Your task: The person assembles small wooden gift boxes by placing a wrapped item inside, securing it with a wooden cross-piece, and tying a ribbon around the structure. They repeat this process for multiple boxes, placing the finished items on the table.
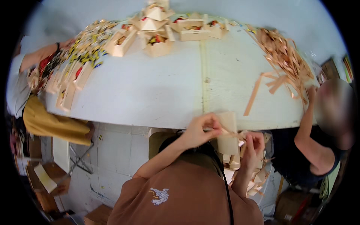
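Note:
A small cream box [227, 144] stands between my hands at the table's near edge, with a thin peach ribbon [229, 133] running across it. My left hand [202, 129], at the box's left side, is closed in a pinch on the ribbon. On the other side, my right hand [255, 142] pinches the ribbon too, close to where it bunches at the box's right edge. Whether the bunch is a knot or a loop is too small to tell. Below my right hand, several cream boxes with ribbons [258, 176] lie heaped, partly hidden by my forearm.
Loose peach ribbons [285, 56] are piled on the white table [150, 90] at the right. Open boxes [157, 45] with small wrapped pieces line its far side. A heap of wrapped pieces [88, 45] lies far left. People sit left [18, 90] and right [315, 150].

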{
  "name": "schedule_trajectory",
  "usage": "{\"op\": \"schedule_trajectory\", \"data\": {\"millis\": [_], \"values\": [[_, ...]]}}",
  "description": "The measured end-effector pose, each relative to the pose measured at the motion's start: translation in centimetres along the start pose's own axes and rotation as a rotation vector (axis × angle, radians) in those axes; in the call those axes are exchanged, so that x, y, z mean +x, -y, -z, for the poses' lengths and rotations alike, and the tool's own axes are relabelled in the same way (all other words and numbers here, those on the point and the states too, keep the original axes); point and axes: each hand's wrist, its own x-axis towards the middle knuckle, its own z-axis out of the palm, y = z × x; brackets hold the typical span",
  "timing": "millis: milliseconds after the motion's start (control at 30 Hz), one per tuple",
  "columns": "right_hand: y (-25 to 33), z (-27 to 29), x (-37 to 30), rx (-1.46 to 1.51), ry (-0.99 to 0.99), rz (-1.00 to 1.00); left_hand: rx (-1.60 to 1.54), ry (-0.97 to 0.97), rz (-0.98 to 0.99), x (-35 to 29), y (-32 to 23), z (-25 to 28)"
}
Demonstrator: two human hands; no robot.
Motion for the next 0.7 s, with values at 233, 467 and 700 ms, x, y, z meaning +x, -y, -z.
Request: {"op": "schedule_trajectory", "data": {"millis": [233, 467, 700], "values": [[7.0, 4.9, -2.6, -1.152, -0.375, 0.364, 0.562, -0.24, -0.291, 1.6, -4.1, 1.8], [1.4, 1.5, 7.5, -1.118, 0.486, 0.474, 1.396, -0.919, -0.404, 6.9, -9.5, 17.2], [-1.3, 1.6, 5.1, -0.95, 0.601, 0.557, 1.738, -1.074, -0.514, 11.8, -8.1, 21.8]]}}
